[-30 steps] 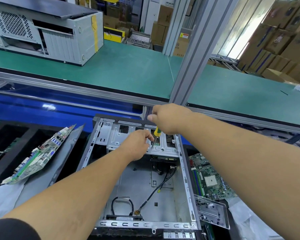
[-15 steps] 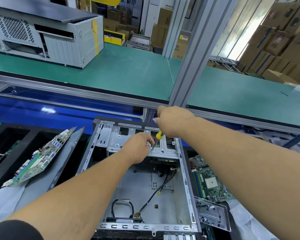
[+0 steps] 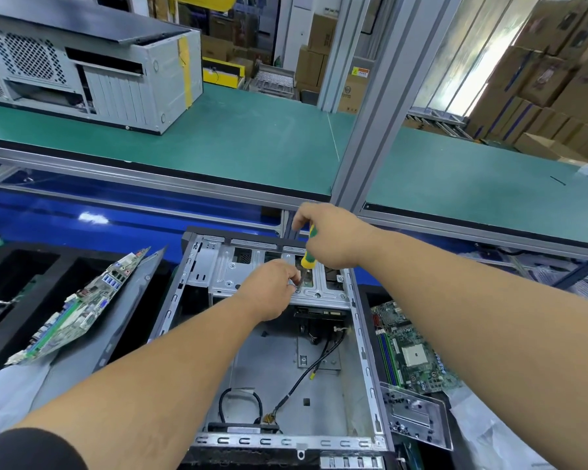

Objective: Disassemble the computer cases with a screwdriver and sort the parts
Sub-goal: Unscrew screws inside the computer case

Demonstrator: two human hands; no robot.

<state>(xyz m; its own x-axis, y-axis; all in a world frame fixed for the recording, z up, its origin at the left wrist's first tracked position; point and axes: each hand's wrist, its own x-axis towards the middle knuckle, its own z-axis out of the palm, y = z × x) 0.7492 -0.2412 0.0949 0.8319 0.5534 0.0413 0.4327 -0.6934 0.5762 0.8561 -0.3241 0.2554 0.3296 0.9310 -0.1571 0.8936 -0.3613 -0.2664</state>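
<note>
Motherboards flank our work: at the left edge of the frame one green motherboard (image 3: 78,308) leans tilted on a grey side panel (image 3: 116,330). In the upper left a second computer case (image 3: 92,72) sits on the green bench mat (image 3: 252,140). At lower centre lies the open computer case (image 3: 286,351) we are working on, black cables (image 3: 306,378) trailing across its floor. Our left hand (image 3: 269,290) rests on the drive cage (image 3: 252,266) at the case's far end, fingertips curled and pinching at the screwdriver tip; whether a screw sits between them we cannot tell. Just right of it, our right hand (image 3: 333,235) grips the yellow-and-green screwdriver (image 3: 309,256), held nearly upright with its tip down on the cage. At the right, another motherboard (image 3: 411,354) lies beside the case, a clear plastic piece (image 3: 418,418) below it.
</note>
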